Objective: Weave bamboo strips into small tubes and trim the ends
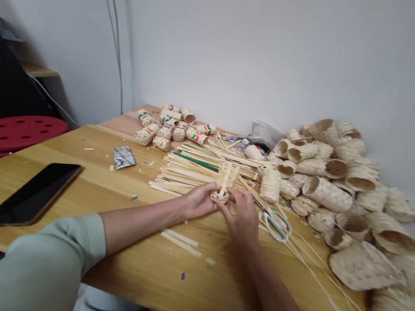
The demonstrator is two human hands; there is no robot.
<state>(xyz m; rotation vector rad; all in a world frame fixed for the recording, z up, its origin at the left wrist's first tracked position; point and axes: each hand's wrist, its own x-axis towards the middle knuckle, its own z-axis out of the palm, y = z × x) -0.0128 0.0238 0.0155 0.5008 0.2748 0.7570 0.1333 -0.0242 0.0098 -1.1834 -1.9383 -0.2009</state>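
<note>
A small woven bamboo basket (226, 175) is held between both hands above the middle of the table, with pale strips running over it. My left hand (201, 200) closes its fingers on the basket's left side. On the right side, my right hand (241, 210) pinches near the basket's lower end, fingertips partly hidden. Just behind lies a pile of flat bamboo strips (179, 172), some of them green. A pair of scissors (277, 225) with pale blue handles rests to the right of my right hand.
Undecorated woven baskets (326, 194) are heaped along the right side. Several with coloured bands (167, 128) stand at the back left. A phone (33, 193) and a silver packet (124, 157) lie on the left of the table (133, 282). Beyond its edge is a red stool (17, 131).
</note>
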